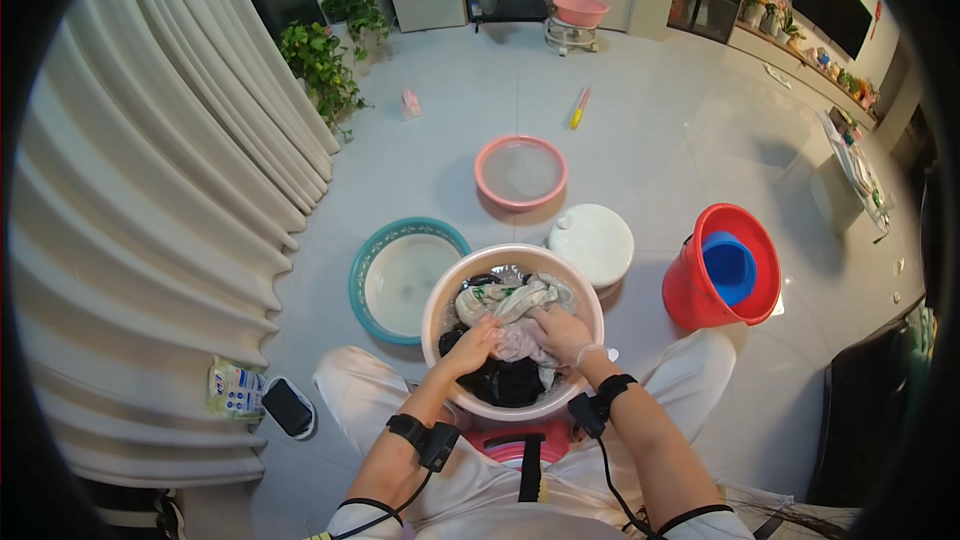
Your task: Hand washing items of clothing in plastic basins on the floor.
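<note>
A pale pink plastic basin (437, 270) stands between my knees, holding wet clothes and water. My left hand (475, 345) grips the left side of a light pink cloth (517, 340) in it. On the cloth's right side lies my right hand (562, 331), its fingers partly hidden in the fabric. A whitish garment with green marks (487, 301) is bunched just beyond both hands. Black clothing (510, 382) lies in the near part of the basin, with more dark fabric at its left and far edges.
A teal-rimmed basin (367, 315) stands at the left. Beyond are a pink basin of cloudy water (520, 199) and a round white lidded container (592, 244). A red bucket (682, 285) holding a blue container (727, 270) stands right. A phone (287, 406) and a wipes packet (236, 390) lie near the curtain (150, 240).
</note>
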